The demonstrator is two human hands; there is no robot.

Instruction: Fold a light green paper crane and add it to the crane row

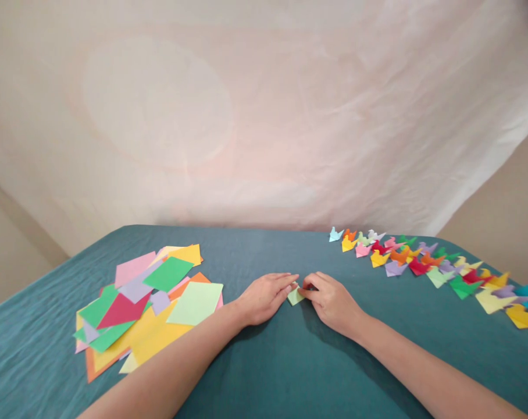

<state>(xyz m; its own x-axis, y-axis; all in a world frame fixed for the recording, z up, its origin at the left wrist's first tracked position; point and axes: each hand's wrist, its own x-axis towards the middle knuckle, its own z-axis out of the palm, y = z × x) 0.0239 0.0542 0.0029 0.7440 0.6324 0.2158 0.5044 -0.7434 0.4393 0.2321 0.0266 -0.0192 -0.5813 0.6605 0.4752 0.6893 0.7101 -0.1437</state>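
Observation:
A small piece of light green folded paper (pixel 295 297) is between my two hands, just above the middle of the teal cloth. My left hand (pixel 266 297) is at its left side, fingers stretched over the upper edge and thumb below, holding it. From the right, my right hand (pixel 331 299) pinches the paper's edge between thumb and bent fingers. Part of the folded paper is hidden under the fingertips, so its exact shape is hard to make out.
Loose coloured paper sheets (pixel 146 331) lie in an overlapping pile on the left, beside my left forearm. Several small folded paper birds (pixel 418 266) stand in slanting rows on the right. The teal tablecloth (pixel 264 372) reaches back to a pale hanging sheet (pixel 281 116).

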